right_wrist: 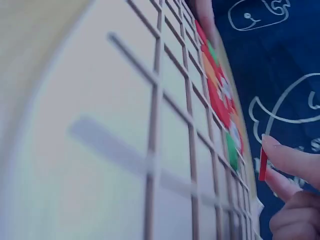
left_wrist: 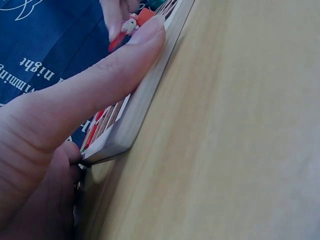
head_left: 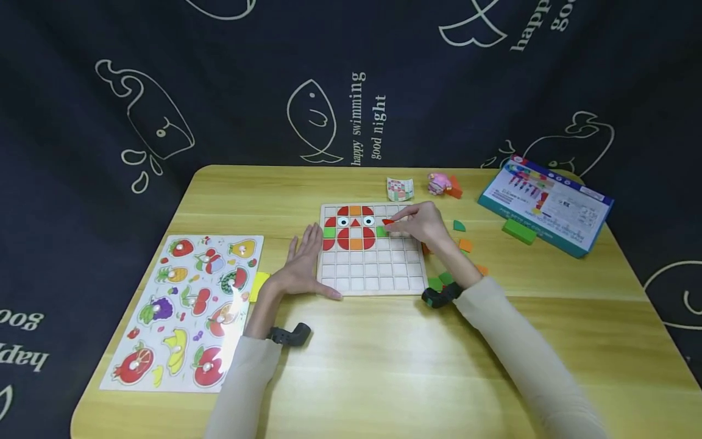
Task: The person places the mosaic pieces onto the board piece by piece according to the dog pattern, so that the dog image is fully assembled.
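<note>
A wooden grid board [head_left: 373,271] lies on the table, its upper left squares filled with red, orange, green and eye-patterned tiles forming a figure. My left hand [head_left: 298,268] steadies the board, fingers stretched along its left edge and thumb at the front edge. Over the upper right of the grid, my right hand [head_left: 422,222] pinches a red tile [right_wrist: 263,165] between thumb and fingertip. In the right wrist view the tile is held on edge, above the board. Just below it in the head view is a green tile [head_left: 382,231] on the grid.
Loose green and orange tiles [head_left: 465,245] lie right of the board, partly behind the right forearm. A small picture card [head_left: 400,189] and pink figurine [head_left: 439,183] are at the back. A box [head_left: 548,204] stands far right, a green block [head_left: 518,231] before it. Left lies a fruit puzzle board [head_left: 181,323].
</note>
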Demonstrator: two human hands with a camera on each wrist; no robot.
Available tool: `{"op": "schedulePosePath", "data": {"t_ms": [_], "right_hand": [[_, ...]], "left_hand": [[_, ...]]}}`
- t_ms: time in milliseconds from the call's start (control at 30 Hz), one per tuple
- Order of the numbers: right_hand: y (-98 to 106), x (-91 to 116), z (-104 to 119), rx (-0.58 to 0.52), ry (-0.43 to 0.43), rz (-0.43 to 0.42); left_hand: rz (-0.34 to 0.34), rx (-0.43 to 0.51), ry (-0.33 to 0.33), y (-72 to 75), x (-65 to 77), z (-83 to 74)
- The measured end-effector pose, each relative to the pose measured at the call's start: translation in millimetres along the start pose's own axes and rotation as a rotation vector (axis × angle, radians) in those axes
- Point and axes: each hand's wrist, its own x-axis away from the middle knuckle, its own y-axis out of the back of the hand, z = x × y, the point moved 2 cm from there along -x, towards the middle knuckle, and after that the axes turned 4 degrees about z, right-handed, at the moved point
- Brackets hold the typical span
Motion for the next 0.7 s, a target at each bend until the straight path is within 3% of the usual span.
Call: {"op": "schedulePosePath", "data": {"t_ms": [233, 533, 700], "right_hand": [[-19, -20, 5, 0.066, 0.013, -0.071], [-17, -25, -4, 0.008, 0.056, 0.017], [3, -21, -5, 0.022, 0.051, 0.09]], "left_hand": [[-0.004, 0.013, 0.007, -1.2, -0.5, -0.8], [0.002, 0.003, 0.011, -2.7, -0.5, -2.9], [0.008, -0.001, 0.015, -1.2, -0.7, -1.4]]}}
